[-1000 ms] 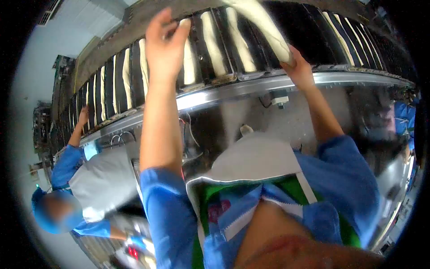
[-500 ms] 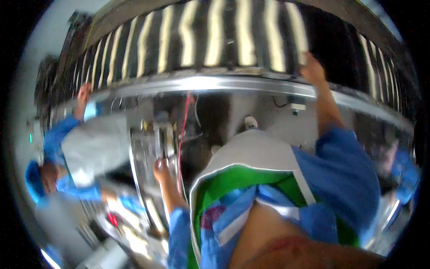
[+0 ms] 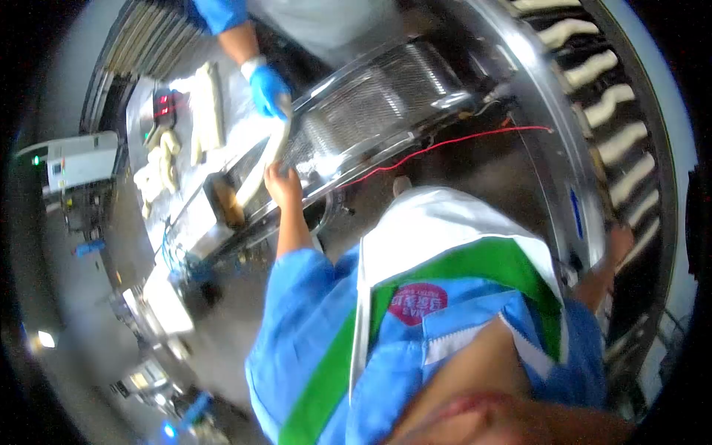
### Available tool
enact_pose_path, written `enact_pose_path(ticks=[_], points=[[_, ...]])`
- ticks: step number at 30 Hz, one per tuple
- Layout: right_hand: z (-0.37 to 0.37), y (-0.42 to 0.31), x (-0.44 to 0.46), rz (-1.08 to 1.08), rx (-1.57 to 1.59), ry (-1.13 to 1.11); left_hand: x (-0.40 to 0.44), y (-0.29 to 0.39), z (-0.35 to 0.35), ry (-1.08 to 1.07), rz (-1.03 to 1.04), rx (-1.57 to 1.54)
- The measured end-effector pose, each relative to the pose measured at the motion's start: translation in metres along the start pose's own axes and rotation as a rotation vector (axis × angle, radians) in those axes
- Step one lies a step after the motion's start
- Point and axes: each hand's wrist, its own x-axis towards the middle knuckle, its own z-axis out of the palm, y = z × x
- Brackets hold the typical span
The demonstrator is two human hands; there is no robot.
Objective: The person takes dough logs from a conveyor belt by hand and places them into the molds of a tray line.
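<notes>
Dough strips (image 3: 621,143), a digital readout (image 3: 165,105) and steel worktable (image 3: 237,133) suggest a food factory.

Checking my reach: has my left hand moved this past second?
Yes: from over the black trays beyond the metal rail, your left hand has crossed to a dough strip on the other side.

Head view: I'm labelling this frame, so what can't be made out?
All in the head view:
Left hand: blur hides whether it grips or merely touches the dough strip.
Right hand: blurred, finger positions unclear.
Red digits: too small to read.
Co-worker's apron: cut off by the top edge.
</notes>
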Motion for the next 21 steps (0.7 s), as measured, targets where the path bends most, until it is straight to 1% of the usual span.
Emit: enact_pose_path(ticks=[1,2,3,5,6,7,9,10,12,13,15,16,17,19,20,21], points=[[0.000,-0.029,-0.002,-0.071,0.057,-0.009,0.005,-0.012,-0.005,0.058,0.028,-0.002],[0.058,0.019,0.045,-0.391,-0.177,0.065,0.008,-0.020,-0.010,0.118,0.059,-0.005],[-0.011,-0.106,-0.026,-0.116,0.094,0.004,0.015,-0.031,-0.016,0.125,0.033,-0.001],[0.028,-0.121,-0.012,-0.259,0.261,-0.090,0.022,-0.049,-0.027,0.084,-0.054,0.001],[0.038,-0.132,-0.009,-0.348,0.224,-0.127,0.029,-0.061,-0.026,0.129,-0.070,0.035],[0.031,-0.160,-0.029,-0.374,0.274,-0.139,0.035,-0.082,-0.023,0.149,-0.032,0.054],[0.075,-0.153,-0.014,-0.496,0.114,-0.125,0.041,-0.095,-0.029,0.154,-0.073,0.078],[0.076,-0.163,-0.021,-0.511,0.114,-0.130,0.042,-0.100,-0.030,0.159,-0.088,0.083],[0.078,-0.184,-0.045,-0.513,0.045,-0.308,0.046,-0.110,-0.034,0.157,-0.099,0.101],[0.082,-0.188,-0.054,-0.525,0.049,-0.310,0.046,-0.113,-0.036,0.167,-0.108,0.104],[0.094,-0.194,-0.069,-0.478,0.108,-0.406,0.043,-0.118,-0.036,0.150,-0.090,0.121],[0.079,-0.211,-0.086,-0.453,-0.033,-0.455,0.041,-0.121,-0.035,0.161,-0.079,0.146],[0.095,-0.201,-0.079,-0.463,-0.038,-0.458,0.038,-0.124,-0.032,0.161,-0.091,0.148],[0.129,-0.173,-0.067,-0.519,0.065,-0.588,0.033,-0.128,-0.028,0.183,-0.037,0.174],[0.084,-0.211,-0.101,-0.499,-0.183,-0.605,0.032,-0.128,-0.026,0.195,-0.048,0.191],[0.102,-0.197,-0.094,-0.503,-0.182,-0.606,0.032,-0.128,-0.026,0.198,-0.052,0.193]])
